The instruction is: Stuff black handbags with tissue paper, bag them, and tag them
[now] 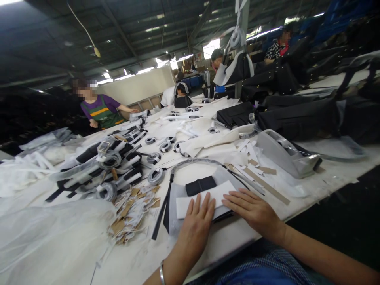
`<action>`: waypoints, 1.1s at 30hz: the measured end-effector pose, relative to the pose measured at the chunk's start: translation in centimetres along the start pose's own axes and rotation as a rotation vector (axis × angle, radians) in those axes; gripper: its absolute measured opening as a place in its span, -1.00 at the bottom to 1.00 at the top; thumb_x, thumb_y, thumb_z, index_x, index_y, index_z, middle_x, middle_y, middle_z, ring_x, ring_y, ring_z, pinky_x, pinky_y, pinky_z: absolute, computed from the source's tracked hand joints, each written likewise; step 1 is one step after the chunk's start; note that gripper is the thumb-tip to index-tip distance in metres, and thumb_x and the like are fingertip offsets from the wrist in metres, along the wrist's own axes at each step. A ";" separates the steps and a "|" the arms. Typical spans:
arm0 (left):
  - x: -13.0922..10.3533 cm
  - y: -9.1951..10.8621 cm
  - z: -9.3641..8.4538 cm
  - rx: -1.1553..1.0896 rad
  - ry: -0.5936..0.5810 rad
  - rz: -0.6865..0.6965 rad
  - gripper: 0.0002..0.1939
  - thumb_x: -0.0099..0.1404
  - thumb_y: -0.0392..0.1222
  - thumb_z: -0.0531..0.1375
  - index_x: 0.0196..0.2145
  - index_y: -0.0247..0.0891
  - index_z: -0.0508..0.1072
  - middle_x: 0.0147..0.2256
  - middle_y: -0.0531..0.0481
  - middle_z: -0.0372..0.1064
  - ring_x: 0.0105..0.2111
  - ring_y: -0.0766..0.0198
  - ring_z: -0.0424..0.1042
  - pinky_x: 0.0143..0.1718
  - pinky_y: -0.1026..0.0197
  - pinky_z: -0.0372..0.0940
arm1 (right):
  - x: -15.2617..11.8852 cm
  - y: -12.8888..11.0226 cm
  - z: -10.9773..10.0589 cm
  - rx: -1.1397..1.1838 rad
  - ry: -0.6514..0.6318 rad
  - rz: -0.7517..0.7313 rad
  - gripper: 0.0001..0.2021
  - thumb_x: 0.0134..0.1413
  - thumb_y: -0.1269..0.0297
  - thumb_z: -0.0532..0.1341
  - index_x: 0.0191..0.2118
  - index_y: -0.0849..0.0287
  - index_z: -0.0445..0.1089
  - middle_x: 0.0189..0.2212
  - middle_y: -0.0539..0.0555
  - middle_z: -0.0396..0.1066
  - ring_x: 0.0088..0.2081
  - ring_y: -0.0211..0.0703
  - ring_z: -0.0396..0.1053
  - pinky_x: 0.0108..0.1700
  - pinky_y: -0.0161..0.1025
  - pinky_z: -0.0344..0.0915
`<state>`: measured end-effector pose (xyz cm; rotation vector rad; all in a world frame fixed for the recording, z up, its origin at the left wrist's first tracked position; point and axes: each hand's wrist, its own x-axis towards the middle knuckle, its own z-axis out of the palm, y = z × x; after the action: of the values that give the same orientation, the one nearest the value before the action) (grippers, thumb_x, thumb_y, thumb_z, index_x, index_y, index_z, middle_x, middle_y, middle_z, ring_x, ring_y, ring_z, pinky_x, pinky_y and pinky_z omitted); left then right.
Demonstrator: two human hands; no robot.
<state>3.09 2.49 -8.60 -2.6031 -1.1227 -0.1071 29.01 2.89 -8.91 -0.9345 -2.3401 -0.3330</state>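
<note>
Both my hands press flat on a folded strip of white foam [184, 206] that lies across a handbag. My left hand [197, 221] has its fingers stretched out over the strip's middle. At the strip's right end rests my right hand [252, 209], fingers straight and close together. Beneath, the bag lies flat, its front under a translucent sheet [219, 177]. A black flap with a narrow strap [201, 185] shows just beyond the foam. The bag's wrapped handle [196, 161] arches away from me, and a dark strap [162, 213] runs down its left side.
Left of the bag lie tags with strings [130, 215] and a heap of wrapped straps [118, 166]. A grey tape dispenser [285, 154] stands right, near card strips [267, 186]. Plastic sheeting [59, 233] covers the left front. A person in a green apron [102, 113] stands across the table.
</note>
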 end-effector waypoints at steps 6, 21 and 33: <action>1.8 2.8 0.0 0.014 0.080 -0.093 -0.48 0.40 -0.16 0.05 0.24 -0.45 0.28 0.30 -0.37 0.14 0.33 -0.20 0.08 0.18 -0.35 0.20 | -1.5 0.0 1.9 0.035 0.085 0.094 -0.60 0.34 0.51 0.06 0.14 0.03 0.44 0.03 0.05 0.54 0.03 -0.13 0.49 0.10 -0.08 0.42; 1.5 3.0 3.6 0.021 0.284 -0.151 -0.24 0.37 -0.32 0.02 0.43 -0.05 -0.19 0.28 -0.17 0.23 0.24 -0.04 0.27 0.13 -0.21 0.28 | -9.3 12.7 -4.5 -0.324 0.003 0.521 -0.64 0.38 0.21 0.03 0.02 0.27 0.49 -0.06 0.29 0.55 -0.05 0.12 0.50 -0.04 0.08 0.50; 1.3 3.1 1.8 0.035 0.207 -0.163 -0.28 0.36 -0.41 0.02 0.40 -0.01 -0.01 0.33 -0.15 0.13 0.30 0.01 0.18 0.19 -0.17 0.27 | -3.6 3.2 -4.5 0.842 -0.385 1.204 -0.46 0.24 -0.24 0.05 -0.40 0.15 0.45 -0.40 0.12 0.56 -0.50 -0.11 0.52 -0.47 -0.19 0.49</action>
<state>6.15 1.98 -10.87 -2.4013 -1.2454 -0.3790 35.27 1.28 -7.48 -1.7416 -1.4756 1.2642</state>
